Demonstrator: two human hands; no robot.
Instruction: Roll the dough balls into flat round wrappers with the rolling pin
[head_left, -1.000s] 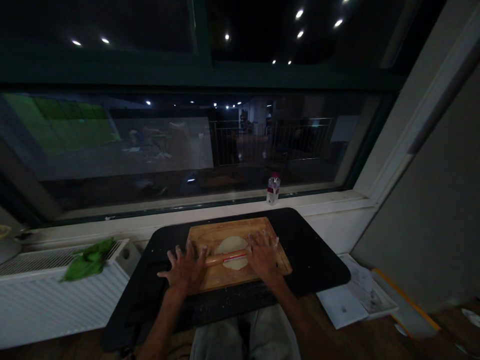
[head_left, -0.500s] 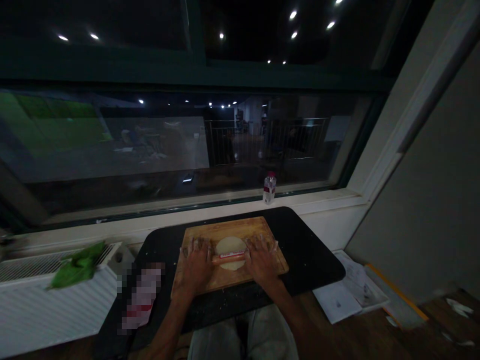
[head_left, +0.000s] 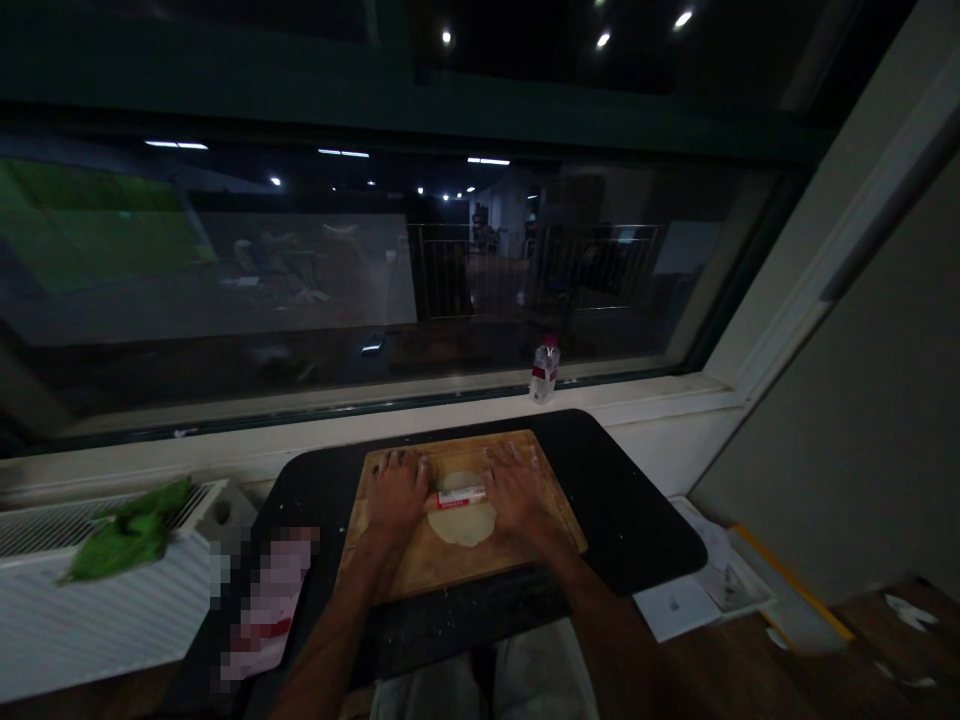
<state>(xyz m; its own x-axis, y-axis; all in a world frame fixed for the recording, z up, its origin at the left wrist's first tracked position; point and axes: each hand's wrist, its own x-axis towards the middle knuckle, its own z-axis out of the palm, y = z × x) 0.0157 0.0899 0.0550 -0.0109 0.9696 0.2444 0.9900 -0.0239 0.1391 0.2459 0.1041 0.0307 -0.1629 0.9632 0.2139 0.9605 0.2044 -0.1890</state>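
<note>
Pressing flat, left hand (head_left: 395, 493) and right hand (head_left: 514, 489) rest with fingers spread, unclenched, on the pin (head_left: 459, 496) ends. Pale round dough (head_left: 463, 522) lies under it on the board (head_left: 457, 565).

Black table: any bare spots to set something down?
Bare black table right of the cutting board, out to its rounded edge; a narrower strip behind the board. Board is crowded: left hand, right hand, rolling pin, dough. Front strip is flour-flecked.
</note>
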